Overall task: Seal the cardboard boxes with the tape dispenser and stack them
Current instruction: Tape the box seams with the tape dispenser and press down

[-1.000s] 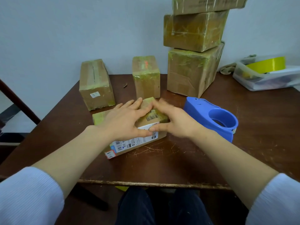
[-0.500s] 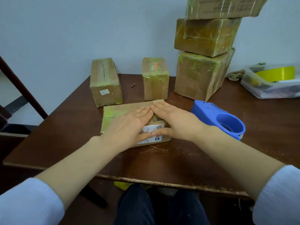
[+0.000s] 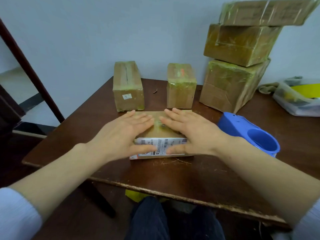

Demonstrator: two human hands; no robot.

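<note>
A flat cardboard box [image 3: 160,131] with a white shipping label on its near side lies square to me on the brown table [image 3: 199,172]. My left hand [image 3: 124,137] lies flat on its left half, fingers straight, thumb on the label. My right hand [image 3: 194,134] presses the right half the same way. A blue tape dispenser [image 3: 249,134] lies on the table just right of my right wrist. Three taped boxes are stacked at the back right: a large one [image 3: 230,85] at the bottom, a middle one [image 3: 240,44] and a top one [image 3: 266,12].
Two taped boxes stand behind the flat one: a long box [image 3: 128,85] at back left and a small box [image 3: 181,85] in the middle. A clear plastic bin [image 3: 297,99] with a yellow tape roll sits at far right. The table's worn front edge runs near my lap.
The flat box has been turned from a slant to lie square to me. Both hands have spread apart across its top, and the view has shifted nearer.
</note>
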